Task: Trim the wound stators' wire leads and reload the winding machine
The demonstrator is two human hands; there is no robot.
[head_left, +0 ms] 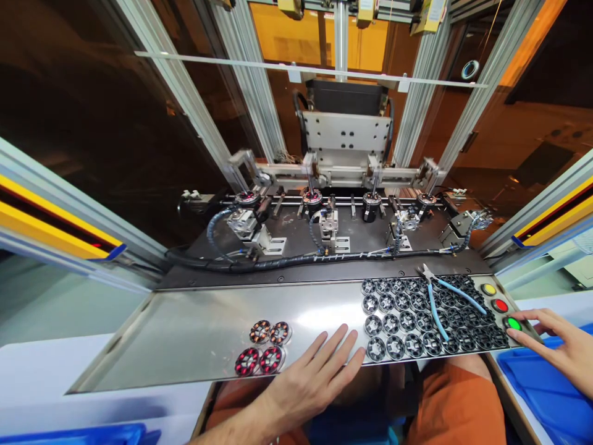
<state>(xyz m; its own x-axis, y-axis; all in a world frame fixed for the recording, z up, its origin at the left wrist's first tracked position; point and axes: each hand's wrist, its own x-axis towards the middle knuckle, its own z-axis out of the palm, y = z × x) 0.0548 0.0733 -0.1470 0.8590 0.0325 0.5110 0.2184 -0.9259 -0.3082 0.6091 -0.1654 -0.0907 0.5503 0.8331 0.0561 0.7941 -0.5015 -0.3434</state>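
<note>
My left hand (315, 374) lies with spread fingers over the front edge of the metal shelf (194, 327), holding nothing. To its left sit two copper-coloured wound motor stators (260, 332) and two red-wound stators (271, 359). Just right of its fingertips, rows of black slotted stator cores (395, 347) cover the shelf. Blue-handled cutting pliers (435, 303) lie across those cores with their jaws apart. My right hand (553, 340) is at the lit green button (514, 323), thumb and index finger apart at its rim. Nothing is gripped in it.
Behind the shelf, a machine has several spindle stations, one holding a stator on a black cylinder (371, 204). A cable bundle (278, 264) runs before them. Yellow sensor bars (55, 219) flank the opening. A red button (500, 305) and blue bin (542, 383) are at right.
</note>
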